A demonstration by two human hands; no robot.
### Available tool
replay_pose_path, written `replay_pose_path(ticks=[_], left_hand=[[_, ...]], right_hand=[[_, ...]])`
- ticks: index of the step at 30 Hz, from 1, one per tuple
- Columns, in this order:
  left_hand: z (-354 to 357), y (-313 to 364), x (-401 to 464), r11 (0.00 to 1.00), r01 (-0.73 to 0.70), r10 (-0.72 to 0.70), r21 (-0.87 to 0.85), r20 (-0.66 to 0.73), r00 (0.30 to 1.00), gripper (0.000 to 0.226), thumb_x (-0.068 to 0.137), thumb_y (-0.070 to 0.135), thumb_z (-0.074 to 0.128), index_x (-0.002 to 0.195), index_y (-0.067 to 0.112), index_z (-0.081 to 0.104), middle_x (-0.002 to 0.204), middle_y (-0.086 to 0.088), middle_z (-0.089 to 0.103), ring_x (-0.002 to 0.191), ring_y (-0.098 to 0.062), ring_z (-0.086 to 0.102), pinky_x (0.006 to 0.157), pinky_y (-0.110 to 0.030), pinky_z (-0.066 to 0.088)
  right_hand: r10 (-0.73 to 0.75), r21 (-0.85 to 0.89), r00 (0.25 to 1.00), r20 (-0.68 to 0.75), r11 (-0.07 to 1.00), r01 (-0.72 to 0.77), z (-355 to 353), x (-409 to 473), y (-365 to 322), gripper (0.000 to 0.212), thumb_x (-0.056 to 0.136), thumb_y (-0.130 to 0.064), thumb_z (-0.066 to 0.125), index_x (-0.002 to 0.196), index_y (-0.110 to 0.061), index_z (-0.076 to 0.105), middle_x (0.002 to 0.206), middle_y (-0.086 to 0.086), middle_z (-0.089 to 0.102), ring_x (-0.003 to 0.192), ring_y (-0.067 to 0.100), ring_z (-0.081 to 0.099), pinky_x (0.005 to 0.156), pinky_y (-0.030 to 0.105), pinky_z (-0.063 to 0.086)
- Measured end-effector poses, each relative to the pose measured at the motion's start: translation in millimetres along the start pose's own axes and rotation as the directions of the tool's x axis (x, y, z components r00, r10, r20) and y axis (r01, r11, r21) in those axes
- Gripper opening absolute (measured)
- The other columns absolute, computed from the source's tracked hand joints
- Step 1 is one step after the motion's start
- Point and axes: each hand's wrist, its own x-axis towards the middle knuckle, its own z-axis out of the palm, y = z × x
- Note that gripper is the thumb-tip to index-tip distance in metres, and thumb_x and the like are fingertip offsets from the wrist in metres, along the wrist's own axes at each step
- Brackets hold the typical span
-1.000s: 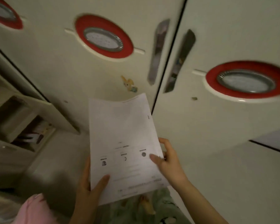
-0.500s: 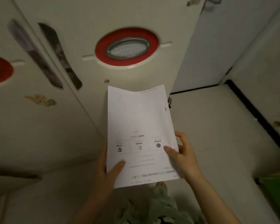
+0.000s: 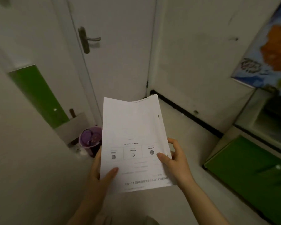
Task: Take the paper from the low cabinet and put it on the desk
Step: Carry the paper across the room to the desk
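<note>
Nearest, two bare forearms rising from the bottom edge. Left hand [image 3: 99,171] gripping the lower left edge of the paper [image 3: 133,140], thumb pressed flat across the printed face, the other fingers hidden behind the sheet (so cannot tell how they lie). Right hand [image 3: 175,161] pinching the lower right edge, thumb on top near the small round marks, forefinger curled loosely beside the margin, remaining fingers tucked behind. Paper held in the air between both hands, well above the floor, tilted away from the camera, printed text upside down from this side, far edge curling slightly upward; appears to be a few sheets together, judging by the layered right edge. Just left of the paper, and lower, a purple bin [image 3: 90,141] on the floor with tangled contents inside, partly hidden by the sheet. Beside the bin, a pale cardboard piece [image 3: 75,127] leaning against a green panel [image 3: 39,93]. At the right, a green box [image 3: 250,172] on the floor, its top shiny. Further back, pale floor meeting a dark skirting strip [image 3: 188,116] along the wall. Beyond, a white door [image 3: 120,54] with a metal lever handle [image 3: 88,39], shut. At far right, a colourful poster [image 3: 269,51] in blue and orange, blurred.
</note>
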Motion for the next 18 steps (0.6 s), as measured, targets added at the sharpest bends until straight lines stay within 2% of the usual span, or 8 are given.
replay_pose_path(ticks=[2, 5, 7, 10, 13, 15, 18], left_hand=[[42.8, 1.3, 26.7, 1.000, -0.009, 0.008, 0.002, 0.098, 0.995, 0.066, 0.079, -0.001, 0.065, 0.114, 0.051, 0.047, 0.098, 0.038, 0.066, 0.091, 0.008, 0.064, 0.063, -0.015, 0.054], [108.8, 4.0, 62.5, 1.000, 0.006, -0.007, 0.005, 0.252, 0.968, 0.062, 0.074, 0.013, 0.071, 0.125, 0.040, 0.049, 0.114, 0.017, 0.067, 0.100, -0.009, 0.066, 0.071, -0.025, 0.058], [147.5, 6.5, 82.8, 0.999, -0.005, -0.008, 0.038, 0.338, 0.941, 0.063, 0.072, 0.021, 0.069, 0.128, 0.039, 0.045, 0.120, 0.012, 0.065, 0.103, -0.014, 0.065, 0.079, -0.035, 0.058], [209.4, 4.7, 113.4, 0.997, -0.015, -0.021, 0.071, 0.474, 0.880, 0.061, 0.080, 0.016, 0.069, 0.130, 0.040, 0.042, 0.123, 0.010, 0.063, 0.106, -0.018, 0.064, 0.084, -0.047, 0.056], [267.0, 1.8, 138.3, 0.998, -0.020, -0.016, 0.059, 0.563, 0.826, 0.061, 0.081, 0.010, 0.068, 0.130, 0.039, 0.044, 0.117, 0.014, 0.066, 0.103, -0.016, 0.065, 0.082, -0.041, 0.058], [307.2, 0.7, 155.7, 0.997, -0.042, -0.006, 0.061, 0.631, 0.776, 0.063, 0.077, 0.016, 0.070, 0.130, 0.037, 0.044, 0.115, 0.018, 0.066, 0.103, -0.011, 0.065, 0.079, -0.031, 0.059], [362.1, 2.2, 184.6, 0.997, -0.053, -0.005, 0.060, 0.710, 0.704, 0.062, 0.075, 0.017, 0.069, 0.129, 0.036, 0.045, 0.116, 0.021, 0.065, 0.106, -0.007, 0.063, 0.082, -0.028, 0.057]], right_hand=[[0.009, 0.024, 0.998, -0.066, 1.000, -0.007, -40.0, 21.2, -0.5, 0.038, 0.086, -0.008, 0.060, 0.098, -0.041, 0.046, 0.086, -0.003, 0.072, 0.070, 0.021, 0.073, 0.061, 0.046, 0.061], [0.028, 0.073, 0.980, -0.196, 0.997, -0.014, -99.3, 44.7, 4.5, 0.040, 0.086, -0.006, 0.060, 0.097, -0.042, 0.047, 0.092, -0.001, 0.072, 0.072, 0.020, 0.073, 0.062, 0.045, 0.062], [0.041, 0.101, 0.959, -0.282, 0.995, -0.013, -132.6, 55.9, 9.9, 0.040, 0.085, -0.004, 0.061, 0.100, -0.038, 0.048, 0.092, -0.002, 0.072, 0.071, 0.017, 0.073, 0.061, 0.041, 0.061], [0.074, 0.135, 0.908, -0.412, 0.991, -0.020, -179.9, 72.0, 22.0, 0.041, 0.083, -0.001, 0.061, 0.104, -0.034, 0.049, 0.090, -0.010, 0.068, 0.071, 0.011, 0.071, 0.063, 0.037, 0.061], [0.125, 0.163, 0.852, -0.509, 0.986, -0.047, -219.6, 87.7, 32.6, 0.046, 0.083, -0.003, 0.062, 0.095, -0.044, 0.048, 0.095, -0.010, 0.066, 0.079, 0.019, 0.071, 0.068, 0.046, 0.061], [0.153, 0.182, 0.808, -0.570, 0.982, -0.058, -246.0, 101.2, 40.0, 0.044, 0.083, -0.003, 0.062, 0.094, -0.043, 0.049, 0.098, -0.008, 0.066, 0.083, 0.022, 0.070, 0.070, 0.047, 0.060], [0.203, 0.229, 0.747, -0.633, 0.971, -0.069, -280.9, 122.7, 44.6, 0.041, 0.083, -0.001, 0.062, 0.095, -0.038, 0.048, 0.092, -0.007, 0.066, 0.079, 0.019, 0.070, 0.062, 0.036, 0.061]])
